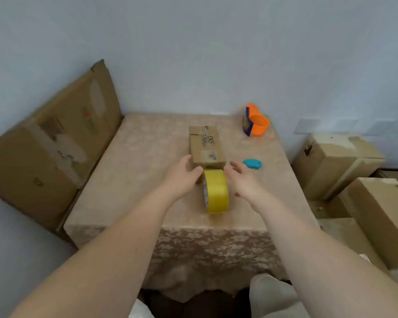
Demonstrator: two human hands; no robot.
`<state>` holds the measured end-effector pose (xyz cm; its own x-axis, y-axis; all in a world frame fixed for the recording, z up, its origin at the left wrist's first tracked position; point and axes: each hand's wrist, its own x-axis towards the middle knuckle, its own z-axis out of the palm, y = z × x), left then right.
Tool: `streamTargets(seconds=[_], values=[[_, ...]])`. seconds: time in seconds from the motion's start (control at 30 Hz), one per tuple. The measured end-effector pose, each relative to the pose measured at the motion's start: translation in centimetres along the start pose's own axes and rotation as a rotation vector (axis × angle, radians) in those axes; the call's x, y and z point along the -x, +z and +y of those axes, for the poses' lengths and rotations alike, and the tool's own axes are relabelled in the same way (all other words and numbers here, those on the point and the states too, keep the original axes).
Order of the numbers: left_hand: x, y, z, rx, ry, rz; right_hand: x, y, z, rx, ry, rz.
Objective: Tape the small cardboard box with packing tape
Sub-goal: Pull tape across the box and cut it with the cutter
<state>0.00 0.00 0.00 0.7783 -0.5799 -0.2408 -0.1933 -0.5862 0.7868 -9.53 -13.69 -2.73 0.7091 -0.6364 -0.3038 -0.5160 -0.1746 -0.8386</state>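
A small brown cardboard box [206, 144] lies lengthwise in the middle of the table, its flaps closed, with printed labels on top. A yellow roll of packing tape [216, 191] stands on its edge just in front of the box's near end. My left hand [182, 176] is open at the box's near left corner, fingertips close to the roll's top. My right hand [244, 180] is open to the right of the roll, fingers spread toward the box's near right corner. Neither hand grips anything.
An orange and blue tape dispenser [255, 120] stands at the table's far right. A small teal cutter [252, 163] lies right of the box. The table [136, 180] wears a beige floral cloth. Large cardboard boxes lean at the left [53, 145] and stack at the right [338, 164].
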Motion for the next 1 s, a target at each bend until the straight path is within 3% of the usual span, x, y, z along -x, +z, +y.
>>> streamTargets(seconds=[0.2, 0.6, 0.73, 0.87, 1.0], values=[[-2.1, 1.7, -0.9, 0.371, -0.069, -0.075, -2.0, 1.4, 0.7, -0.32, 0.051, -0.121], [-1.9, 2.9, -2.4, 0.466, -0.007, -0.086, -1.5, 3.4, 1.2, -0.423, -0.019, -0.001], [-2.2, 2.8, -1.3, 0.307, 0.004, -0.083, -1.9, 2.2, 1.0, -0.265, 0.005, 0.058], [-2.3, 3.1, 0.3, -0.004, 0.006, 0.0, -4.0, 0.3, 1.8, 0.117, -0.07, 0.199], [-2.8, 3.6, 0.7, -0.033, 0.003, -0.044, -6.9, -1.3, 3.9, 0.45, -0.111, 0.265]])
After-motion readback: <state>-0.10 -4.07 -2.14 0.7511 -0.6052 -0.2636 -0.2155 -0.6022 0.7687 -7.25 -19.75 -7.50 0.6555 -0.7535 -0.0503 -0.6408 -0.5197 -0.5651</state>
